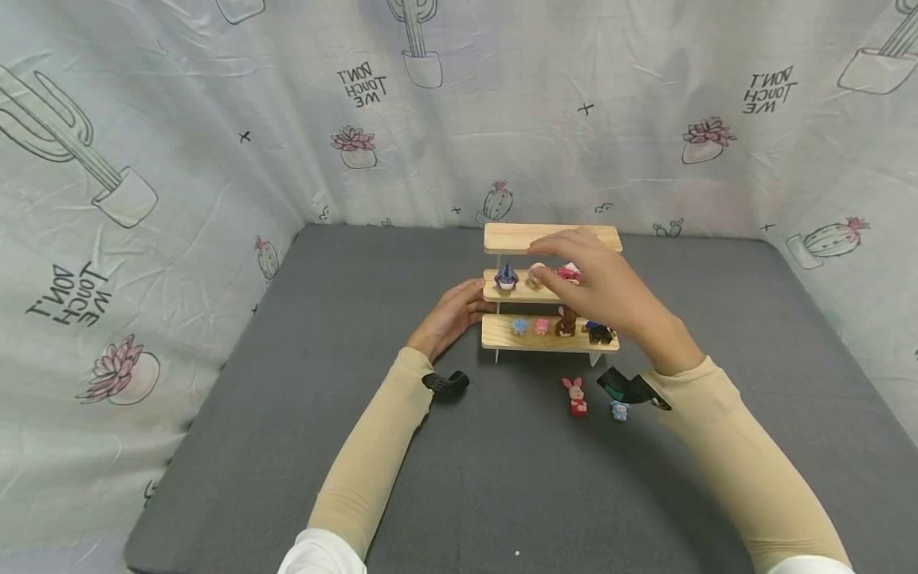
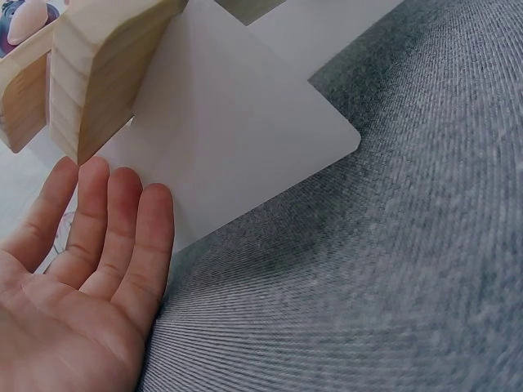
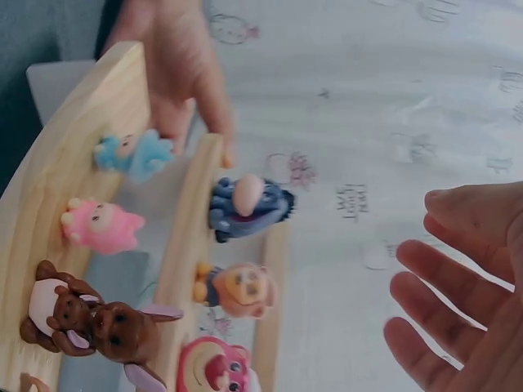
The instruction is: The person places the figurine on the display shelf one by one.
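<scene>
A three-tier wooden display shelf (image 1: pixel 552 343) with white side supports stands on the grey table. The fingers of my left hand (image 1: pixel 453 315) lie nearly straight against its left side, close to the middle tier's end. Loosely bent and holding nothing, my right hand (image 1: pixel 606 279) hovers in front of the upper tiers. On the middle tier sit a blue donkey figurine (image 3: pixel 248 208), a tan-faced figurine (image 3: pixel 237 288) and a pink bear figurine (image 3: pixel 216 366). Along the bottom tier are a light blue figurine (image 3: pixel 135 155), a pink figurine (image 3: pixel 102 224), a brown long-eared figurine (image 3: pixel 114 327) and a dark figurine (image 1: pixel 599 332).
In front of the shelf, a pink rabbit figurine (image 1: pixel 575 397) in red and a small blue figurine (image 1: pixel 619 410) are on the grey table (image 1: pixel 459 486). A patterned white curtain (image 1: pixel 531 104) hangs behind the table and along its sides.
</scene>
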The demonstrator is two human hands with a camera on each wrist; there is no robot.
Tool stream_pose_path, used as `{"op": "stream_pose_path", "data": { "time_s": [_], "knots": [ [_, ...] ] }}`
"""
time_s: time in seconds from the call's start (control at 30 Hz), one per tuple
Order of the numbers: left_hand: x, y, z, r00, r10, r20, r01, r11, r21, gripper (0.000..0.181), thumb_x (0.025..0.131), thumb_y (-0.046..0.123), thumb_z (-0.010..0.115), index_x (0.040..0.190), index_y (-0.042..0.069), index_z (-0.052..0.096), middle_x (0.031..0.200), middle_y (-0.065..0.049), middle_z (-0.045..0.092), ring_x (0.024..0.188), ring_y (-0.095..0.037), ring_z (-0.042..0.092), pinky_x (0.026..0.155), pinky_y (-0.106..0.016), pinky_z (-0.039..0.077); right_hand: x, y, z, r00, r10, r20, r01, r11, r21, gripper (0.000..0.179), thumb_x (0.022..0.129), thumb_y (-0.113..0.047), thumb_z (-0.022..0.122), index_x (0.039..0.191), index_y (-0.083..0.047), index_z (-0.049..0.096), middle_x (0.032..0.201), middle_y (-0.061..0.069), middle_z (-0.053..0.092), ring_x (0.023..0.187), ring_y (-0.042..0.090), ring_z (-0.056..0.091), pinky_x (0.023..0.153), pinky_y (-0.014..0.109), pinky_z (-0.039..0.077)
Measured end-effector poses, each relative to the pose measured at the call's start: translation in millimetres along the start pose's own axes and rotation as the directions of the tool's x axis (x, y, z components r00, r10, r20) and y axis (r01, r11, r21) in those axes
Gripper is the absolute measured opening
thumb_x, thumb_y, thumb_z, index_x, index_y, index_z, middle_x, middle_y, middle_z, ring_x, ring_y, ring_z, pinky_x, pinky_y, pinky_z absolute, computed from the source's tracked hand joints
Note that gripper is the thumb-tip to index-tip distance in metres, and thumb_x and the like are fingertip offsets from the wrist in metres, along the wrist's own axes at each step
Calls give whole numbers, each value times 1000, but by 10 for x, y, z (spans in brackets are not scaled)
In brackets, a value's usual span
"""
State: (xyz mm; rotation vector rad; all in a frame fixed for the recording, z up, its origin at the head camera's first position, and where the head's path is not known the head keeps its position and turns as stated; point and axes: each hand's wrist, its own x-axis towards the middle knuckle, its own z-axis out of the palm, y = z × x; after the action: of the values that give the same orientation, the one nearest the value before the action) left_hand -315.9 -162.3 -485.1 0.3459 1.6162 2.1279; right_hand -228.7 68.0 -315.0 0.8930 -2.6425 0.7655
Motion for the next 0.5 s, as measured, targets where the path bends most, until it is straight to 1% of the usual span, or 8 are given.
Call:
{"op": "stream_pose_path", "data": {
  "time_s": [0.07,0.17,0.3,0.4,0.47,0.5],
  "knots": [
    [-8,0,5,1000,-1,-3,1,1000,0,51,107,37,49,146,5,46,122,-5,62,104,-16,63,93,-32,51,-75,-15,-41,1000,8,-2,-8,1000,25,29,100,-20,66,128,-13,68,125,7,69,122,26,58,100,52,47],
    [-16,1,11,1000,-1,-10,1,1000,-3,52,106,39,50,146,6,46,121,-5,62,103,-16,63,93,-33,51,-193,-18,-84,1000,0,-6,0,999,48,26,100,-17,66,126,-14,69,116,5,72,109,21,62,90,47,50],
    [-20,4,16,1000,0,-23,-1,1000,-10,52,105,38,51,146,7,46,121,-4,62,102,-16,63,94,-33,50,-343,4,-111,1000,-28,-9,29,998,63,27,98,-10,66,124,-16,70,108,-1,72,97,12,64,81,38,52],
    [-23,7,19,1000,-4,-26,3,1000,-11,52,105,38,51,146,7,46,121,-4,62,102,-16,62,94,-33,50,-451,27,-125,998,-54,-32,56,996,66,29,94,-4,69,121,-15,71,102,-4,72,88,6,62,74,30,51],
    [-26,8,21,1000,-10,-25,9,1000,-10,52,106,38,51,146,6,46,120,-3,62,102,-16,63,94,-33,51,-525,43,-139,997,-63,-44,65,996,68,29,92,-1,71,118,-14,72,99,-5,72,82,3,60,68,24,48],
    [-28,8,21,1000,-11,-24,10,1000,-12,52,106,38,50,146,6,46,120,-3,62,102,-16,63,94,-33,51,-559,51,-148,997,-61,-45,64,996,69,30,91,0,72,117,-14,72,100,-5,72,80,2,59,66,22,46]
  ]
}}
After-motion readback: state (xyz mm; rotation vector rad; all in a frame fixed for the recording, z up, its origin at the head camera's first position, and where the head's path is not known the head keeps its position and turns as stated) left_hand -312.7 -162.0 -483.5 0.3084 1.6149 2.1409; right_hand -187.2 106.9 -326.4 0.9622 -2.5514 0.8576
